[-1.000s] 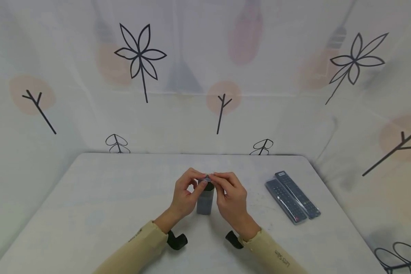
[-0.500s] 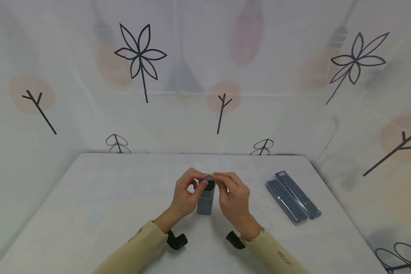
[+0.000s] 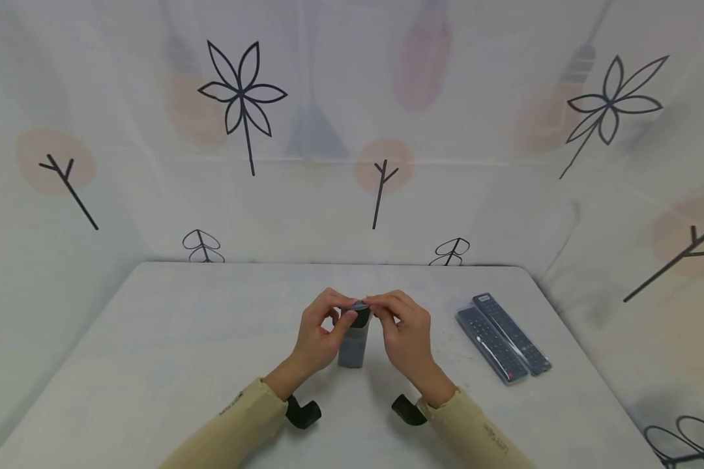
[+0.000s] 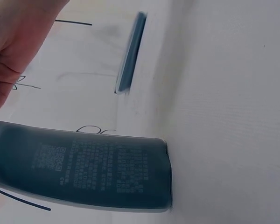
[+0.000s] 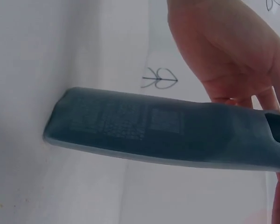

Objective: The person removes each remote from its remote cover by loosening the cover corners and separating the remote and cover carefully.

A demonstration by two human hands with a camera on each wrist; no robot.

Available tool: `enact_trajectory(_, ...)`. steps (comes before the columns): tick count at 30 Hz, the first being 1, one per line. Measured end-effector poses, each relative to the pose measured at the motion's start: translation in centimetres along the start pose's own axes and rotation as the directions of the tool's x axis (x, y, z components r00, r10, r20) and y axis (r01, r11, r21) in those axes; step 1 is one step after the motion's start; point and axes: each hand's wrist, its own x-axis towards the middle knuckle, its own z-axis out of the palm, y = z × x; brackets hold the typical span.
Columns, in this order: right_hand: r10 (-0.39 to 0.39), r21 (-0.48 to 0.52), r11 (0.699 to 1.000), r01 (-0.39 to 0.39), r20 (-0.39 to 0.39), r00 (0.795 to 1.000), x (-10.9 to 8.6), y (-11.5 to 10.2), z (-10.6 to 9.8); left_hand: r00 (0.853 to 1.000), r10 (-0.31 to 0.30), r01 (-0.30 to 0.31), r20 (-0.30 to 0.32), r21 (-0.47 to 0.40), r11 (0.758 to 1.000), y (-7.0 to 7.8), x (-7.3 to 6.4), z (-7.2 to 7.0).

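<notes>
A dark remote control (image 4: 98, 168) in a translucent plastic sleeve (image 3: 352, 350) stands on end at the middle of the table, small print and a QR code showing on it in the left wrist view. My left hand (image 3: 319, 329) pinches the sleeve's top edge from the left between thumb and fingers. From the right, my right hand (image 3: 407, 332) pinches the same edge, its fingertips close to the left ones. The right wrist view shows the sleeve (image 5: 252, 135) with a dark opening at its upper end. Its lower end meets the table.
Two more remote controls, a wrapped one (image 3: 493, 345) and a slimmer one (image 3: 510, 332), lie side by side on the table's right. Black wrist-camera mounts (image 3: 303, 413) show by the sleeve cuffs. A patterned cloth (image 3: 305, 195) hangs behind the white table (image 3: 182, 339).
My right hand has shifted slightly to the right along the sleeve's top edge, and the dark opening shows more. My left hand has stayed nearly still.
</notes>
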Motion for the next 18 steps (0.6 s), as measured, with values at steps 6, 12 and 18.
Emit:
enact_trajectory(6,0.146,0.152,0.974,-0.166,0.138,0.98,0.9,-0.7,-0.8,1.0,-0.013,0.013,0.0,-0.012,1.0,-0.1,0.0,0.0)
enact_trajectory(12,0.279,0.153,0.935,-0.321,0.244,0.929,2.0,-2.4,-1.8,1.0,0.013,-0.013,-0.003,-0.018,1.0,-0.2,0.0,0.0)
enact_trajectory(18,0.377,0.206,0.87,-0.448,0.308,0.873,1.7,-0.8,-1.7,1.0,0.009,-0.009,-0.001,-0.026,1.0,-0.3,0.0,0.0)
